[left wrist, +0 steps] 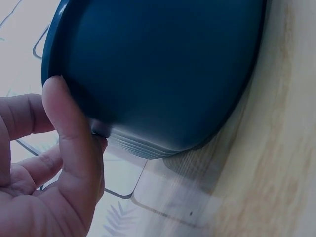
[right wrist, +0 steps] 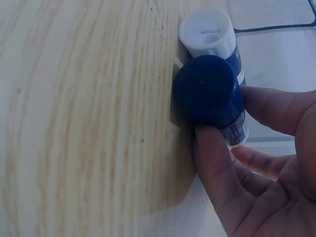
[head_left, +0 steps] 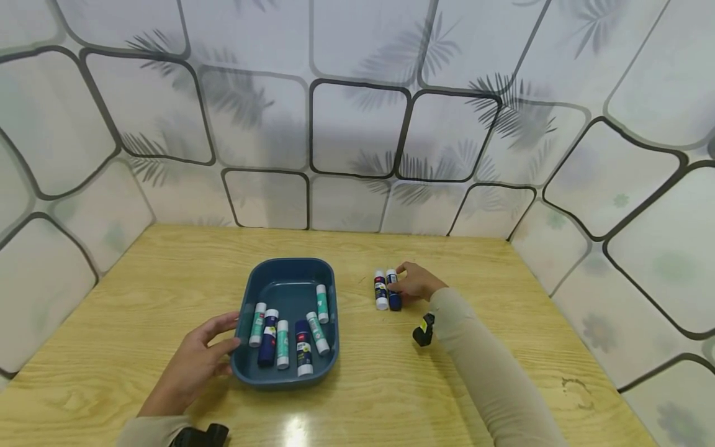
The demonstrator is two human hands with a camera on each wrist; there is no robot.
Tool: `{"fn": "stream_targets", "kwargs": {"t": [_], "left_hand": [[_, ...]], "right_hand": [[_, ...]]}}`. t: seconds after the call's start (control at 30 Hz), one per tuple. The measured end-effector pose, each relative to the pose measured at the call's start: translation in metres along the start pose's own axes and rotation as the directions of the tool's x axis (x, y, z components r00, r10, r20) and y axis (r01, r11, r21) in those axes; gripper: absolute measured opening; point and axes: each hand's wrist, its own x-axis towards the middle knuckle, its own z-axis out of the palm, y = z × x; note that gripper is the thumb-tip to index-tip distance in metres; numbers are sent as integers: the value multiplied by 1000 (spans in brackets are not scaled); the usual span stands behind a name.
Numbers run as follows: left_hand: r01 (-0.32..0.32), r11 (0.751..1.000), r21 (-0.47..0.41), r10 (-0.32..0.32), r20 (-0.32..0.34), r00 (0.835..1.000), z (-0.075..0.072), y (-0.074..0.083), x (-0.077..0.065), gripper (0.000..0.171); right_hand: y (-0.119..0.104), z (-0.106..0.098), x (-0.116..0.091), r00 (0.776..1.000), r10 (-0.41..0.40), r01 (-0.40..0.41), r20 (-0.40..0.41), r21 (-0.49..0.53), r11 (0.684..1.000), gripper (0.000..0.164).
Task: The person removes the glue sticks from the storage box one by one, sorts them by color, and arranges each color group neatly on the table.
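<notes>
My left hand [head_left: 195,357] grips the left side of a dark blue plastic bin [head_left: 290,268], which sits on the table. In the left wrist view, its thumb [left wrist: 66,111] lies against the bin wall [left wrist: 163,64]. To the right of the bin, my right hand [head_left: 416,282] pinches a glue stick with a dark blue cap [head_left: 394,300] between thumb and fingers. Right beside it lies another glue stick with white ends [head_left: 381,290]. Seen from the right wrist, the blue cap [right wrist: 205,89] overlaps the white end [right wrist: 207,29] of that neighbour.
Several glue sticks lie in the bin, among them green ones [head_left: 282,344] and dark blue ones [head_left: 269,338]. The wooden table [head_left: 391,385] is bordered at the back and sides by patterned wall covering [head_left: 357,130].
</notes>
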Motion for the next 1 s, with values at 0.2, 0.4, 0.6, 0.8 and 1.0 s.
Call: {"fn": "stream_targets", "kwargs": {"t": [0.2,0.4,0.6,0.8,1.0], "left_hand": [[1,1000,2,-1,4,1000,-1,1,1,52],[14,1000,4,-14,-13,1000,0,3,0,50],[-10,1000,10,10,-13,1000,1,2,0,52],[-11,1000,15,11,-15,1000,1,1,0,51],[-15,1000,20,15,-12,1000,0,0,1,51]], "right_hand": [[-2,0,-1,1000,3,-3,8,0,1000,53],[-5,-4,-3,1000,11,-11,19,-13,1000,54],[-5,-11,-4,1000,17,-17,16,-15,1000,55],[-8,-18,-6,1000,9,-9,25,-5,1000,59],[-7,-21,-8,1000,11,-11,19,-6,1000,56]]}}
